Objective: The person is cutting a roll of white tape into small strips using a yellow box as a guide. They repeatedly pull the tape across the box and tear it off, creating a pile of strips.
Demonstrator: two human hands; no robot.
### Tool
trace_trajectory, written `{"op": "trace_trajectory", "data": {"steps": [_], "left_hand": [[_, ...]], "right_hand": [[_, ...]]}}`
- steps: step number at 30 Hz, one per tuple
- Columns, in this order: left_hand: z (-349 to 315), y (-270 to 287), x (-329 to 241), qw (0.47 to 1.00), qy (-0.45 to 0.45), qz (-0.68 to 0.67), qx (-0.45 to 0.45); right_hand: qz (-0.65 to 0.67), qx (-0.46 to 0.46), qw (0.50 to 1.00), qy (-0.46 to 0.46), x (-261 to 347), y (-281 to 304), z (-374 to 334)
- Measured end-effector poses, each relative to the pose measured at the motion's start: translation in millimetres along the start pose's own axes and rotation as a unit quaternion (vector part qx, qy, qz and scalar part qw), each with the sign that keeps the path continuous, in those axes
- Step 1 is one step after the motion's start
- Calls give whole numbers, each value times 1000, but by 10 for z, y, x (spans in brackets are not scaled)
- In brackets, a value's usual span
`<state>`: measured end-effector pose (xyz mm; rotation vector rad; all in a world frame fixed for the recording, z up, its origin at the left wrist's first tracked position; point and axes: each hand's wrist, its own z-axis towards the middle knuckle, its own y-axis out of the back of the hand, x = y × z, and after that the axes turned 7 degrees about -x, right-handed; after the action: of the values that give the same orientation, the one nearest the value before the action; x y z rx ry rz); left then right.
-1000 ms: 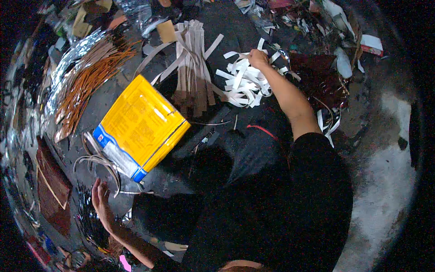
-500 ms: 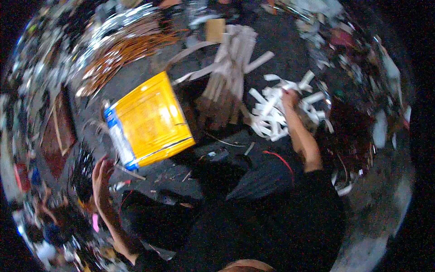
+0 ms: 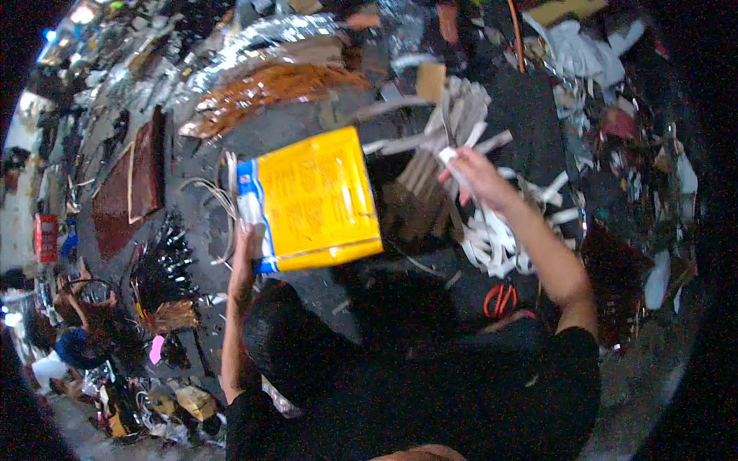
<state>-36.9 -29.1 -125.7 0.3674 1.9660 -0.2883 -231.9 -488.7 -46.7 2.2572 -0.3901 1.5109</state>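
A bright yellow packet (image 3: 315, 200) with a blue and white band along its left side lies in front of me. My left hand (image 3: 246, 240) is against that banded edge; its fingers are partly hidden there, so I cannot tell whether they grip. To the right, my right hand (image 3: 480, 178) is closed on a white strip (image 3: 453, 163), which points up and left from the fingers. Beneath and beyond that hand spreads a loose heap of white strips (image 3: 492, 250). A bundle of flat greyish-tan strips (image 3: 427, 173) fans out between the packet and the heap.
Red-handled scissors (image 3: 500, 300) lie near my right forearm. Orange-brown strands (image 3: 280, 88) are piled far left of centre, and thin pale cables (image 3: 223, 200) loop beside the packet. A dark red panel (image 3: 131, 188) leans farther left. Mixed scrap surrounds the workplace. Another person (image 3: 81, 315) is at far left.
My left hand has moved up to the packet's banded edge. The right hand has risen off the white heap with a strip in it. The whole view has turned slightly.
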Motion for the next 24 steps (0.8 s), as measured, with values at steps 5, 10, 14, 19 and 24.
{"op": "trace_trajectory", "data": {"steps": [5,10,14,19,24], "left_hand": [[86,-212,-97,997,-60,47,-29],[-191,-229,-1059,938,-309,132,-80],[-615,-717,-1972,823,-495,230,156],[-471,-390,-1890,881,-262,286,271],[-244,226,-1603,914,-139,270,270]], "right_hand": [[-57,-108,968,218,417,-696,253],[-201,25,894,401,1380,-1335,-294],[-223,226,840,440,1709,-1703,-615],[-301,159,862,375,1890,-1535,-537],[-318,102,910,245,1549,-1137,-362]]}}
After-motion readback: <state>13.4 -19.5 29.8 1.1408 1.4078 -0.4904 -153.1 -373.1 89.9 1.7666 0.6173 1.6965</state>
